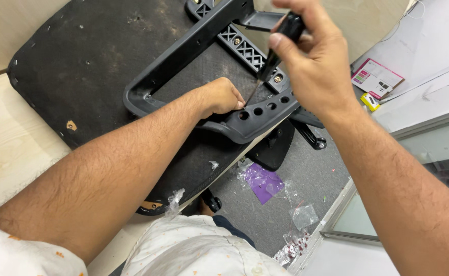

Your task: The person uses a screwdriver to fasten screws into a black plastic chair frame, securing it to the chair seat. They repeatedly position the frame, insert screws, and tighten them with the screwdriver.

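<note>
An upturned office chair seat (96, 66) lies on a pale wooden table, its black fabric underside facing up. A black plastic armrest frame (183, 56) rests on it, with a row of holes along its lower bar. My left hand (222, 97) is closed against that bar beside the holes, pinching something small that I cannot make out. My right hand (311, 56) grips a black-handled screwdriver (275, 51) above, its thin shaft slanting down to the tip by my left fingers. A brass screw head (277, 78) sits in the ribbed bracket close by.
The wooden table (9, 148) has a round hole at its left edge. Below on the grey floor lie a purple plastic scrap (263, 181), clear plastic bags (303, 214) and a black chair part (273, 148). A pink and white leaflet (377, 77) lies at the right, near a glass panel.
</note>
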